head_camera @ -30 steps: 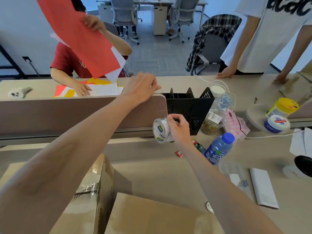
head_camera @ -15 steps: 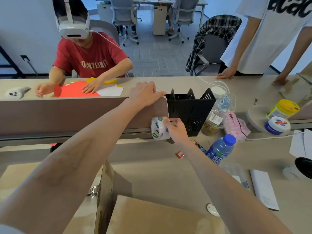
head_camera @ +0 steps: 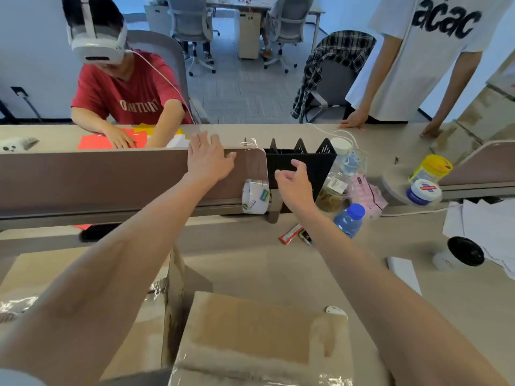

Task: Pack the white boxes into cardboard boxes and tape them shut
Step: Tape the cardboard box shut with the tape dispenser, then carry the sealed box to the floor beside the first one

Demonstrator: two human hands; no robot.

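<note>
The right hand [head_camera: 292, 182] has let go of the tape roll [head_camera: 255, 199]. The roll now hangs against the right end of the desk divider [head_camera: 111, 176], apparently from a strip stuck over the top edge. The left hand [head_camera: 207, 162] has gone from a pinch to lying flat on that edge. Its fingers are straight and spread, pressing on the divider and holding nothing. The right hand is half-open just right of the roll, fingers loosely bent and empty.

The step looks like parking the tape so both hands are free for packing. To do it well, rub the strip down firmly before lifting the left hand, or the roll may drop to the tabletop [head_camera: 264, 260].

On the near side of the divider sit the taped cardboard box [head_camera: 250, 335] and, left of it, the second cardboard box [head_camera: 167, 296], one flap upright. No white boxes can be made out. A black file rack [head_camera: 301, 162] just past the divider's right end crowds the right hand, and a water bottle [head_camera: 348, 220] stands nearby.
</note>
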